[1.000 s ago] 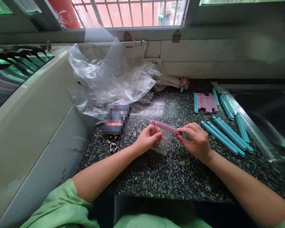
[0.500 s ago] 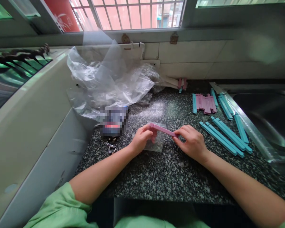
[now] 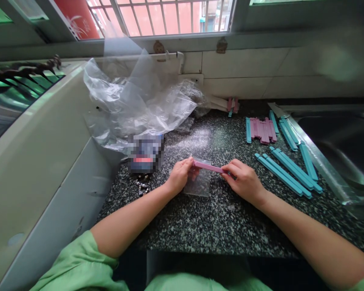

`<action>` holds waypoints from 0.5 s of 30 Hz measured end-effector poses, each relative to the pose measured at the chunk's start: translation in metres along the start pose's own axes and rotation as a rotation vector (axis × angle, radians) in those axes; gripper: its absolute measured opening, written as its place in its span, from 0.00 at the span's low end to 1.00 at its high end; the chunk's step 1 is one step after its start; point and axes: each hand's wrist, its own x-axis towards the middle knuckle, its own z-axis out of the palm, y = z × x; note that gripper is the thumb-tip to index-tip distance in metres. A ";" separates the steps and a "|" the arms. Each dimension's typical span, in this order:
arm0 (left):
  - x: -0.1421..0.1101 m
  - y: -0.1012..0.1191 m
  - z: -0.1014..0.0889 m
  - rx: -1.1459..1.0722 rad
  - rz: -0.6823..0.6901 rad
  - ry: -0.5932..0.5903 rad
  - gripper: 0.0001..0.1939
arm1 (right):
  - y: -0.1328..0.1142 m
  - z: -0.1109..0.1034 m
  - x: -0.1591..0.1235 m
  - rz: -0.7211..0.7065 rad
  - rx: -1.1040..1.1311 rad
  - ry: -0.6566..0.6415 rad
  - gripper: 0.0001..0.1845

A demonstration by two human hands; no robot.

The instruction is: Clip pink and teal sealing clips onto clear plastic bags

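A pink bag sealing clip (image 3: pixel 208 166) spans the gap between my two hands, above the speckled counter. My left hand (image 3: pixel 180 174) is closed on its left end, thumb on top. The fingertips of my right hand (image 3: pixel 243 180) pinch its right end. Below the clip hangs a small clear plastic bag (image 3: pixel 197 186), close by my left fingers; whether the clip grips its edge I cannot tell. Right of my right hand lie several long blue sealing clips (image 3: pixel 286 176). Behind them sits a cluster of short pink clips (image 3: pixel 263 130) with blue ones beside it.
Crumpled clear plastic bags (image 3: pixel 139 105) are heaped at the back left. A blurred-out phone-like object (image 3: pixel 145 153) with a beaded strap (image 3: pixel 142 186) lies left of my hands. At right is a steel sink (image 3: pixel 339 149); a pale appliance side (image 3: pixel 48 141) stands at left.
The pink clip has tilted to nearly level, and my left thumb has shifted onto its end. More of the small clear bag shows beneath it.
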 end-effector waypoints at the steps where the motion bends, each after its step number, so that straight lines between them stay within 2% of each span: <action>1: 0.000 -0.001 0.000 0.001 0.005 -0.001 0.23 | 0.001 0.001 0.000 0.010 0.021 -0.003 0.04; 15: 0.000 0.000 0.001 -0.053 -0.015 -0.004 0.24 | 0.001 0.001 -0.001 0.025 0.083 0.001 0.05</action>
